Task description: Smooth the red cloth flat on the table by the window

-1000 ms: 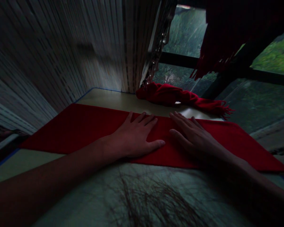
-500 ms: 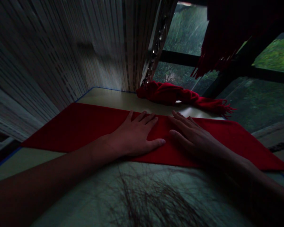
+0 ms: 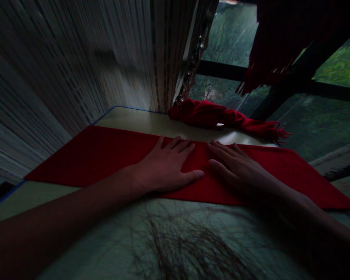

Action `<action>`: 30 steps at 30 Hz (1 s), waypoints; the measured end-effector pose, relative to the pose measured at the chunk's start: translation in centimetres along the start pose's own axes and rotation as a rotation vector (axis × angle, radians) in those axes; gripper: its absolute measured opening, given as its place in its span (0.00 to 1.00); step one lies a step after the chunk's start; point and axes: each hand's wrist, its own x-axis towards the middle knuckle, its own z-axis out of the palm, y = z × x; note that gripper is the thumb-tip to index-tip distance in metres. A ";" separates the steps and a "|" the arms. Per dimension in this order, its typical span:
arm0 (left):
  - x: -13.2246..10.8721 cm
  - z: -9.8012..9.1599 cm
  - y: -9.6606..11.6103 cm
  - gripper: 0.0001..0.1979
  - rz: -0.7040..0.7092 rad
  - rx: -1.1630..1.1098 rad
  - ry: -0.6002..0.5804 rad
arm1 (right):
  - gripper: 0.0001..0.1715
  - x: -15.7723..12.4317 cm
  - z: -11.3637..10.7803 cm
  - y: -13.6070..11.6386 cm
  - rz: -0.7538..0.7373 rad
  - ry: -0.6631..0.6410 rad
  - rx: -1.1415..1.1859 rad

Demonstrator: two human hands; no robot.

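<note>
A red cloth [image 3: 84,155], perhaps a folded scarf, lies flat across the pale table [image 3: 134,118] in a long band. My left hand [image 3: 166,165] rests on its middle, palm down with fingers spread. Just to the right, my right hand [image 3: 236,163] also lies on the cloth, fingers stretched out towards its far edge and thumb apart. Neither hand grips anything. A gap of red cloth shows between the two thumbs.
A bunched red scarf [image 3: 216,114] with fringed ends lies along the table's far side. Dark red fringed fabric [image 3: 277,50] hangs before the window [image 3: 230,35]. A striped string curtain [image 3: 128,50] borders the table on the left. Loose hair [image 3: 192,249] crosses the lower view.
My right fingertips have drawn back very slightly on the cloth. My left hand stays in place, and the view has shifted a touch.
</note>
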 end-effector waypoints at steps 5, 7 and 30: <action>0.0 0.0 0.1 0.46 0.001 0.001 -0.005 | 0.42 0.0 0.1 0.1 0.007 0.007 -0.017; 0.0 -0.1 0.1 0.46 -0.001 0.000 -0.011 | 0.42 0.0 0.2 0.1 0.007 0.000 -0.023; 0.1 -0.3 0.2 0.45 -0.006 0.005 -0.010 | 0.41 0.0 -0.1 0.0 0.041 0.021 -0.023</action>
